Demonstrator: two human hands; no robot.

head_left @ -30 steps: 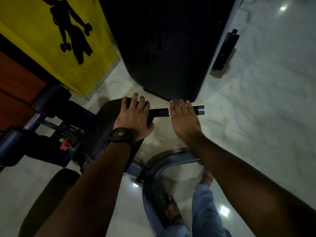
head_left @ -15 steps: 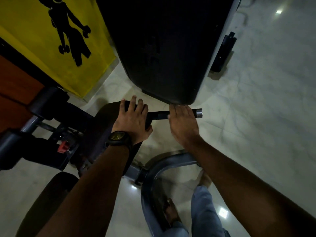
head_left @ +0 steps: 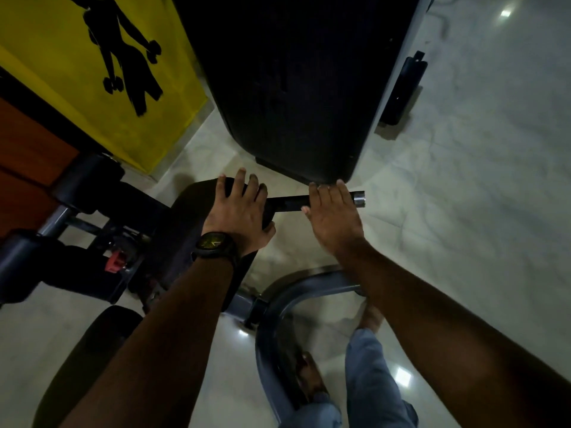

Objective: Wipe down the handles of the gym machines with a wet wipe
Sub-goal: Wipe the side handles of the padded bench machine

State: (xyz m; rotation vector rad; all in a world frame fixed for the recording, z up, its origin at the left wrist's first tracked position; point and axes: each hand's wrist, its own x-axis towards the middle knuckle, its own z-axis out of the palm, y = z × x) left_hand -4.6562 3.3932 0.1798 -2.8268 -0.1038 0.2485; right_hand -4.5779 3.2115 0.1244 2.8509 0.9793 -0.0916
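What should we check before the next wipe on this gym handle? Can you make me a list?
1. Right hand on the handle: ok, fingers lie flat across it.
2. Wet wipe under that hand: cannot tell, none shows.
3. Left hand braced on the black pad: ok.
4. Silver end cap within reach: ok, just past the fingers.
5. Handle clean: cannot tell, too dark.

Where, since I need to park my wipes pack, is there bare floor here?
Bare marble floor lies right of the handle and the dark housing. Crowded left and below: seat pad, rollers, grey frame, the person's feet.
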